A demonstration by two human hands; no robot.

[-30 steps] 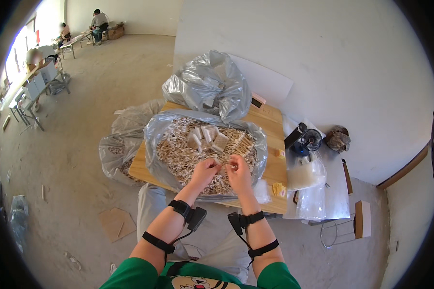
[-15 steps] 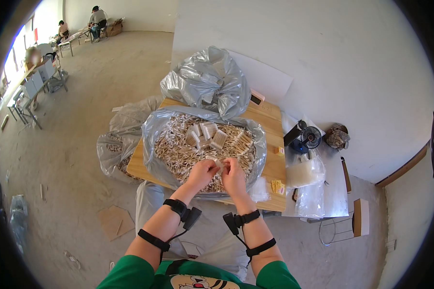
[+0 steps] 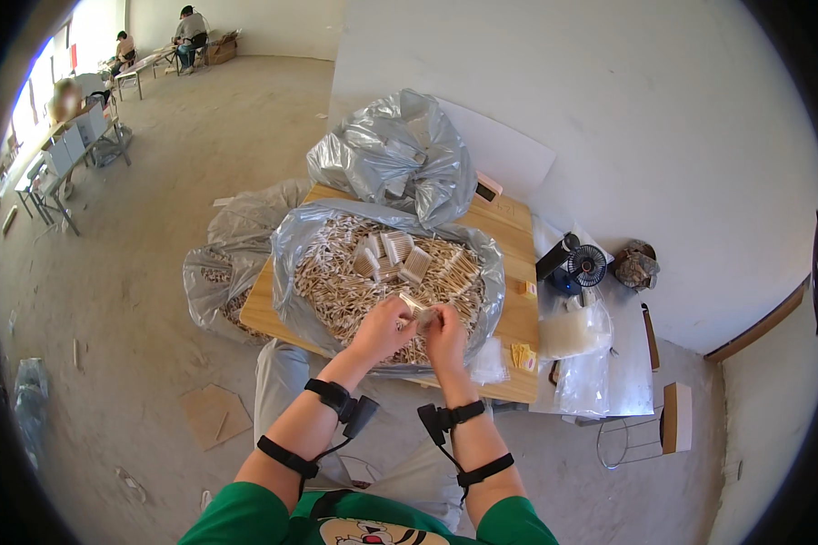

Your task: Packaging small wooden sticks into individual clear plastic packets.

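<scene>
My left hand point(image 3: 382, 332) and my right hand point(image 3: 446, 340) meet over a heap of loose cotton swabs point(image 3: 336, 289). Between their fingertips is a small clear plastic bag point(image 3: 415, 305), which both hands pinch; what it contains is too small to make out. The heap fills a container lined with a silver-grey plastic liner point(image 3: 287, 263). Several small filled packs of swabs point(image 3: 415, 265) lie on top of the heap, just beyond my hands.
The container stands on a wooden table point(image 3: 509, 238). Behind it is a full grey bag point(image 3: 382, 150); more grey bags point(image 3: 245, 218) sit at the left. Clear bags point(image 3: 489, 361), yellow cards point(image 3: 523, 355), a black fan point(image 3: 586, 264) and a plastic stack point(image 3: 574, 329) are at the right.
The clear bag between my fingers has risen slightly and shows more of its shiny film. My right hand has shifted a little to the right and down. The view has moved slightly.
</scene>
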